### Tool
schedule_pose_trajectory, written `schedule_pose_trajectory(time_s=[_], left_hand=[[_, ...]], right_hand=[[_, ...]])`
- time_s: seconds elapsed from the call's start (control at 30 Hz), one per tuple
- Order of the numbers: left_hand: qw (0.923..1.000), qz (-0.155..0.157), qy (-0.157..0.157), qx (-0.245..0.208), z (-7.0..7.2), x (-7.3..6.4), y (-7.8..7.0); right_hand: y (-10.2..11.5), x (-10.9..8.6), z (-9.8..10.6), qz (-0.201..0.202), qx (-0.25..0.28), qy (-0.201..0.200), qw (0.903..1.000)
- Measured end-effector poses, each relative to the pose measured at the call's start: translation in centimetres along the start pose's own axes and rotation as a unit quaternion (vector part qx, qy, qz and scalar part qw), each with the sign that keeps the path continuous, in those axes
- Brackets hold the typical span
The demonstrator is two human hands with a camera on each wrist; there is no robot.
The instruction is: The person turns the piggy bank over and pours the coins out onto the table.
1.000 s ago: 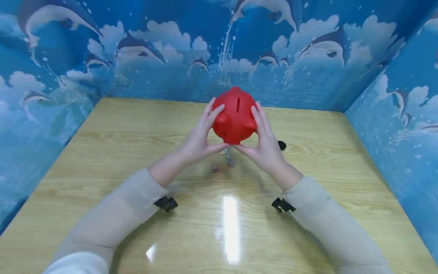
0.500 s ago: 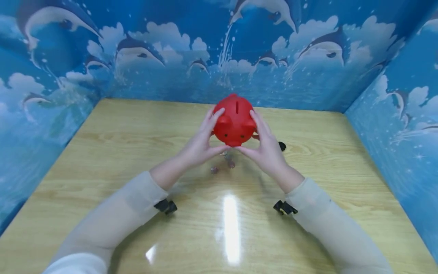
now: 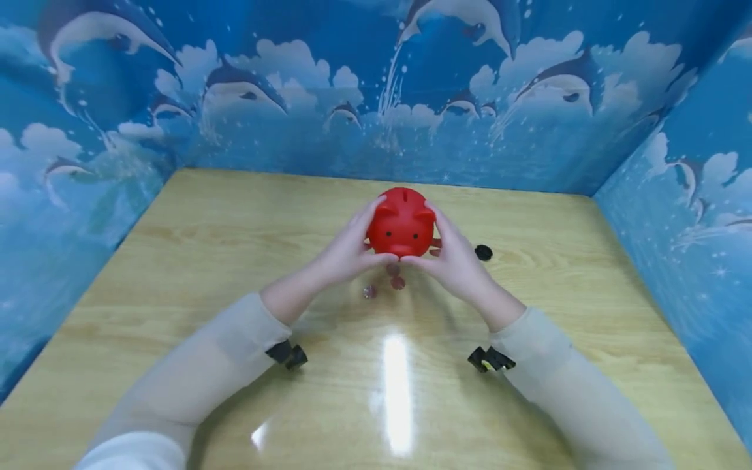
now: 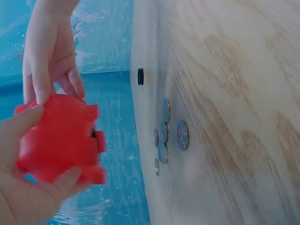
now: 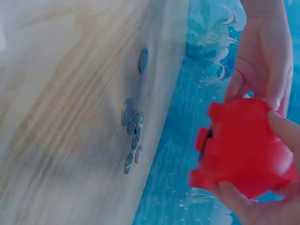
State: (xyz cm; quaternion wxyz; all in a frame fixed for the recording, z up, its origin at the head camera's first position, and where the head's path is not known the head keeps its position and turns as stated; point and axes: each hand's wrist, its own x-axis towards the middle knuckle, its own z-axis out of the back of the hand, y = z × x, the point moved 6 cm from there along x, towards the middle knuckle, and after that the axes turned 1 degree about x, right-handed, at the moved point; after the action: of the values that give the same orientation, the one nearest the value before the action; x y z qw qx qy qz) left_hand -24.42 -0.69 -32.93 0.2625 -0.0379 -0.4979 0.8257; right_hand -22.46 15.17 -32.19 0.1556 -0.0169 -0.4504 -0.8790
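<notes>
A red piggy bank (image 3: 402,225) is held between both hands, clear of the table in the wrist views. Its eyes and snout face me, and the coin slot shows at its top edge. My left hand (image 3: 346,248) grips its left side, the thumb under the snout. On the opposite side my right hand (image 3: 461,261) grips it the same way. In both wrist views the stubby feet point toward the table, with a dark spot between them. Several coins (image 4: 162,131) lie on the table below the piggy bank; in the head view it hides some of them.
A round black plug-like disc (image 3: 484,252) lies on the wooden table (image 3: 235,228), right of the right hand. Blue dolphin-print curtains (image 3: 329,150) stand along the table's back and sides. Small black devices (image 3: 286,354) are strapped under both sleeves.
The piggy bank has tilted so its face turns more toward me and its slot moves up and back. It sits lower in the head view, both hands still holding it.
</notes>
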Motion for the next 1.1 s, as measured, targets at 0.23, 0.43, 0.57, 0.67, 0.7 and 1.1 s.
schedule_pose_trajectory(time_s=[0.23,0.43,0.57,0.67,0.7,1.1], left_hand=[[0.9884,-0.136,-0.052,0.042,0.9,-0.3,-1.8],[0.9959,0.064,0.046,-0.044,-0.6,0.2,1.3],[0.9986,0.04,0.025,-0.023,-0.4,0.1,1.1],[0.9994,-0.028,0.0,0.018,-0.1,-0.2,0.3],[0.996,-0.078,-0.015,0.04,0.2,-0.4,-0.4],[0.8888,-0.397,-0.146,0.177,1.6,-2.8,-5.9]], right_hand=[[1.7,-0.6,0.8,0.127,-0.014,-0.071,0.9893],[-1.0,-0.4,-0.5,-0.069,0.027,0.038,0.9965],[-1.2,-0.2,-0.6,-0.046,0.036,0.025,0.998],[-0.6,-0.4,-0.3,0.02,0.021,-0.011,0.9995],[-0.1,-0.6,-0.1,0.072,0.008,-0.034,0.9968],[3.8,-3.3,1.8,0.396,-0.075,-0.221,0.8884]])
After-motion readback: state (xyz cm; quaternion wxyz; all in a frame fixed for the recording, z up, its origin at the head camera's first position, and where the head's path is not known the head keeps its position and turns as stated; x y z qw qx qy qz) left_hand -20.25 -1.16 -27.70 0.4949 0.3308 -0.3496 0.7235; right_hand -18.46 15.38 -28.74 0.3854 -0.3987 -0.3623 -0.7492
